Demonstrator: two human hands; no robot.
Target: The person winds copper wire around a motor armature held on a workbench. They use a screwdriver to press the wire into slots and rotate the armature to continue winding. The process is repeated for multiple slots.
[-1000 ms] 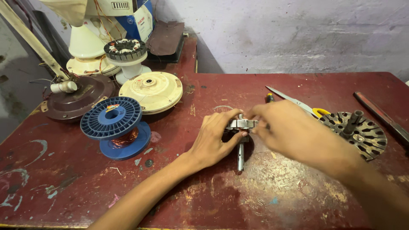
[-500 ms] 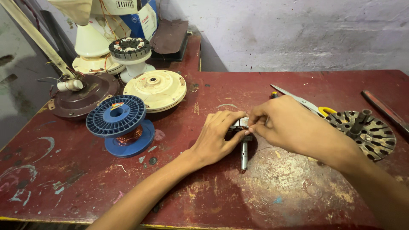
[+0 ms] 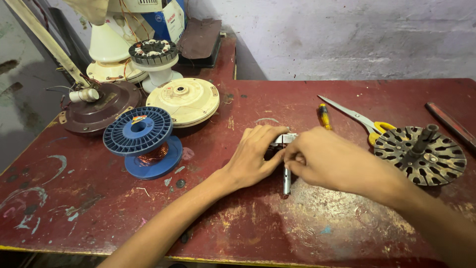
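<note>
Both hands on a small metal part, table centre.
Left hand (image 3: 253, 159) and right hand (image 3: 322, 161) pinch the metal part (image 3: 286, 173), fingers closed narrow on it; blue spool (image 3: 141, 141) at nine o'clock. Best kept steady, shaft braced against the table (image 3: 297, 233).

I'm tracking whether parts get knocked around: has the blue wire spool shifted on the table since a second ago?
No. The blue wire spool keeps its place beside the cream round cover.
</note>
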